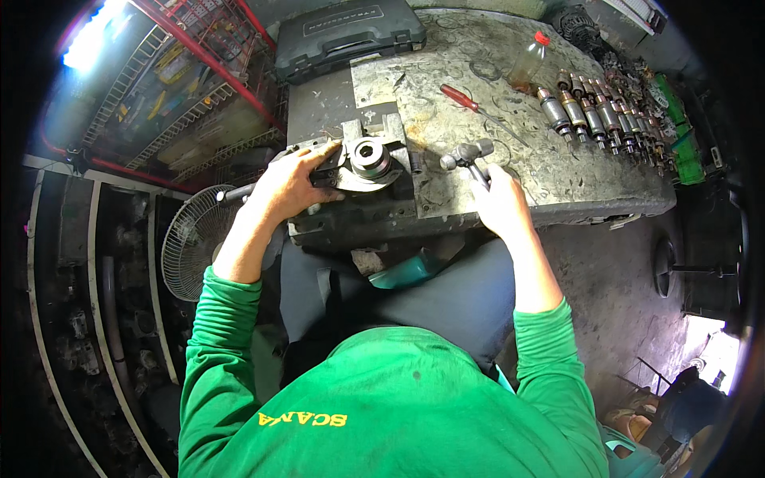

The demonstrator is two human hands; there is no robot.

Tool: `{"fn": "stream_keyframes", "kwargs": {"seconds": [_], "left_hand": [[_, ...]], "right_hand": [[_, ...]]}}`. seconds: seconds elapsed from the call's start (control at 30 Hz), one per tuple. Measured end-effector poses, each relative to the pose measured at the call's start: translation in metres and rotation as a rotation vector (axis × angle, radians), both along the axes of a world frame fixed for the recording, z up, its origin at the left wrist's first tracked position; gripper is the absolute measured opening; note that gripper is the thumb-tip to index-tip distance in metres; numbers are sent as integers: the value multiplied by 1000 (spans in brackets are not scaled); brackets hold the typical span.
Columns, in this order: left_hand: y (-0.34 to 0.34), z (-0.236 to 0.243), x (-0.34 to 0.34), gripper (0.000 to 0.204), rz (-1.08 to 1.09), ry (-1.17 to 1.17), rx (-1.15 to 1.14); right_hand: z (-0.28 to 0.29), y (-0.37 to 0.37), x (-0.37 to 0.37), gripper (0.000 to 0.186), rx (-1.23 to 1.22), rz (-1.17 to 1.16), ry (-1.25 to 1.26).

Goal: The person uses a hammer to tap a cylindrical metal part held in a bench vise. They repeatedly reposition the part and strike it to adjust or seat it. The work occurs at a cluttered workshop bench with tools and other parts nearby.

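My left hand (293,185) is closed on the left edge of a grey metal housing, thumb and fingers on either side of it. A shiny round pulley (370,158) with a central hole stands up from that metal housing (362,182). The housing rests at the bench's near edge on a heavy dark metal block (327,226), which looks like a vise. To the right of it, my right hand (502,197) grips the handle of a ball-peen hammer (466,154). The hammer head is over the bench, apart from the pulley.
A red-handled screwdriver (460,98) lies on the worn workbench (446,72). Behind are a dark tool case (347,36) and a red-capped bottle (529,64). Several cylindrical metal parts (594,119) line the right side. At left are a fan (195,243) and a red rack (211,60).
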State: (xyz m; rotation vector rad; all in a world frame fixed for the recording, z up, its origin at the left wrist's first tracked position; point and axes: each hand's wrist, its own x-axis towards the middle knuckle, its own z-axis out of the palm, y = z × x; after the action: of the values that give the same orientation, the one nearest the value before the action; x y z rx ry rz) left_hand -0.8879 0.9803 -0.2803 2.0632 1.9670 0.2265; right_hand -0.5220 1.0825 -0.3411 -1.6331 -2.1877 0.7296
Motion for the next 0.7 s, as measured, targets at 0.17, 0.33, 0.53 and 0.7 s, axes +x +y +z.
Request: {"fn": "stream_keyframes", "kwargs": {"seconds": [0.17, 0.33, 0.53, 0.7], "left_hand": [[0, 2, 2, 93, -17, -3, 73], [-20, 5, -2, 88, 66, 100, 134], [-105, -12, -68, 81, 335, -95, 517], [-164, -70, -156, 80, 1046, -789, 299]], "right_hand": [[3, 35, -9, 30, 82, 73, -394], [35, 20, -54, 75, 274, 364, 191], [31, 0, -122, 108, 133, 547, 224], [12, 0, -132, 100, 162, 530, 298]]}}
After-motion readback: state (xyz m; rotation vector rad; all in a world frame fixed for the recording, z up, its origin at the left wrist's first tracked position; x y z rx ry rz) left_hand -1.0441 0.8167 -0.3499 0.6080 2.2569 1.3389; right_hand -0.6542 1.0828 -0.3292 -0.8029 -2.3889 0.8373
